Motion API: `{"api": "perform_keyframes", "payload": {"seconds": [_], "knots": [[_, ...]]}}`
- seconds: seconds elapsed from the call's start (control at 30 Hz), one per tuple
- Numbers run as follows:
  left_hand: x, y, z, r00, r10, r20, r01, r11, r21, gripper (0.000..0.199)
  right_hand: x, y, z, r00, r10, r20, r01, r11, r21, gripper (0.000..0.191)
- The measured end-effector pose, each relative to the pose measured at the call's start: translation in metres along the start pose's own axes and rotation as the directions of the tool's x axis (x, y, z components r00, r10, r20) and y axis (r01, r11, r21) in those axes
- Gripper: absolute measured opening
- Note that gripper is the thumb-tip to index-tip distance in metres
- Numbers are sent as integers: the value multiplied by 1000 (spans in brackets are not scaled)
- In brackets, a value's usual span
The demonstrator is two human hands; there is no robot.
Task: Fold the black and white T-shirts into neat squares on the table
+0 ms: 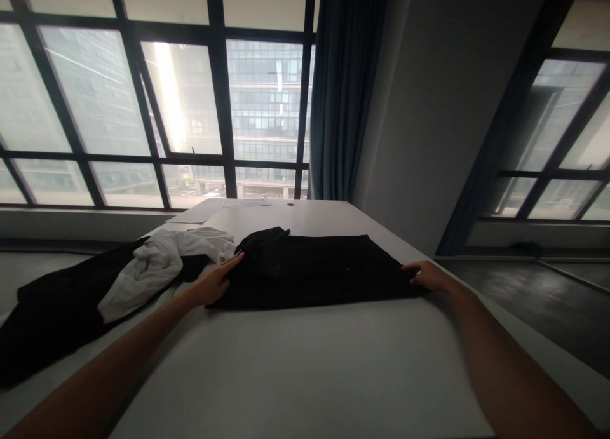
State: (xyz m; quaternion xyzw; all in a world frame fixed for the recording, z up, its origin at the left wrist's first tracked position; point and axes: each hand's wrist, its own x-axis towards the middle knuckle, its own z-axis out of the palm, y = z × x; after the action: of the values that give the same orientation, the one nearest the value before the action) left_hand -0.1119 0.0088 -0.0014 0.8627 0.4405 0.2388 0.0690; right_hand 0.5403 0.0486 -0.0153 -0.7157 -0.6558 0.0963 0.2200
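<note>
A dark, folded black garment lies across the white table, with a bunched, raised part at its left end. I cannot make out what kind of garment it is. Against that left end rests my left hand, its fingers stretched out along the cloth and its thumb side partly hidden. My right hand is at the opposite end, thumb and fingers pinching the garment's right edge.
Left of the garment lies a heap of clothes, a crumpled white cloth on top of black cloth. Papers lie at the table's far left. Behind stand large windows and a dark blue curtain.
</note>
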Motion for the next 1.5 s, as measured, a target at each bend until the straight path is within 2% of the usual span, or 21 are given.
{"api": "perform_keyframes", "payload": {"seconds": [0.1,0.17,0.23,0.3,0.37,0.47,0.57,0.63,0.7,0.8,0.9,1.0,1.07,1.13,1.2,1.27,1.3,1.37,1.43,1.5], "knots": [[-2,1,3,982,-173,76,153,964,216,84,4,2,1,998,31,57,-27,997,-71,46],[-1,6,6,970,-243,7,227,917,328,72,7,3,1,998,19,54,-14,996,-85,42],[0,13,10,975,-214,-56,219,905,365,58,9,4,2,1000,-9,20,10,997,-81,37],[-1,19,14,992,-129,12,118,939,324,54,8,4,4,999,-35,-28,33,997,-74,36],[-3,19,19,986,-83,148,44,967,251,58,6,2,6,996,-50,-73,44,996,-75,38],[-9,7,22,941,-179,288,109,964,242,70,2,-5,10,982,-58,-178,43,995,-88,36],[-13,-7,16,895,-276,349,179,941,286,85,0,-16,14,945,-101,-312,74,993,-96,31],[-13,-9,10,895,-300,331,189,926,327,90,-1,-24,17,933,-115,-341,90,992,-89,32],[-11,-4,6,933,-271,237,174,916,361,83,-1,-29,19,952,-94,-292,75,994,-75,32],[-4,8,9,983,-144,111,101,940,327,66,-3,-31,21,982,-67,-176,60,997,-48,32],[1,9,19,978,-91,186,45,970,237,64,-3,-31,21,992,-78,-99,74,996,-47,37],[0,2,25,949,-141,280,82,974,213,69,-3,-34,19,996,-87,-25,84,991,-107,36],[-3,1,22,934,-158,320,90,972,218,72,-3,-38,15,998,-24,54,33,985,-170,33],[-5,5,17,930,-131,343,58,975,214,74,-5,-45,10,990,95,108,-63,961,-271,32],[-4,12,14,953,-81,293,20,978,205,70,-9,-55,7,986,150,67,-115,920,-374,37],[-1,17,15,974,-64,218,18,978,206,66,-13,-65,8,998,63,28,-47,918,-394,43],[0,18,17,975,-83,207,39,977,209,65,-14,-70,9,999,-7,45,23,931,-365,45],[1,17,23,955,-155,253,99,970,221,68,-15,-76,13,984,-111,137,145,953,-266,48],[-3,15,27,926,-207,315,140,965,224,70,-14,-76,15,968,-128,214,173,964,-203,48],[-7,15,24,922,-184,341,120,972,201,73,-11,-69,15,968,-86,234,136,969,-205,47]]}}
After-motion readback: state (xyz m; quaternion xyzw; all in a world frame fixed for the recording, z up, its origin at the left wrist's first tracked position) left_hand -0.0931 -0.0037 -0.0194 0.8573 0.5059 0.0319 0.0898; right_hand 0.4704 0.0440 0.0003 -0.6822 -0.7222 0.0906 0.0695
